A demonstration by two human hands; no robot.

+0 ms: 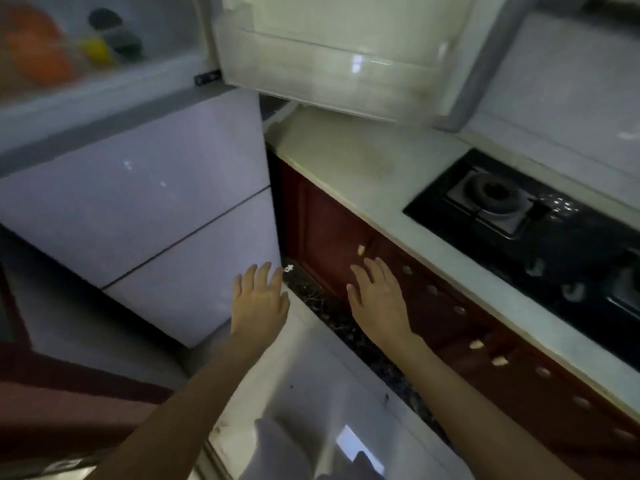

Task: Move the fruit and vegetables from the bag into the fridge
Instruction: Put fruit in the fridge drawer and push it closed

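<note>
Nearest the lens, two bare forearms reaching forward and down over pale floor tiles (pixel 311 393). Left hand (pixel 259 299) spread flat, fingers (pixel 263 275) straight and slightly apart, holding nothing, hovering in front of the low corner of the fridge (pixel 145 209). Right hand (pixel 375 299) likewise open with relaxed straight fingers, empty, poised before the dark red cabinet (pixel 346 237). Up at far left, behind the blurred front of the open upper compartment, some produce already stored: a large orange shape (pixel 34 46), something small and yellow (pixel 95 50), and two dark rounded pieces (pixel 114 32), too blurred to name. Upper fridge door (pixel 346 64) swung wide to the right, its shelves hanging over the counter (pixel 363 174). No bag anywhere in sight, so impossible to tell whether more fruit or vegetables wait to be moved; judging by empty hands and a stocked shelf, probably late in the job or between trips. Lower fridge drawers shut. Further right, a black gas hob (pixel 519 216) set into the counter, a row of pale knobs along the cabinet front. Open door overhead the main thing to mind when rising or reaching; a narrow dark gap between fridge and cabinet otherwise.
</note>
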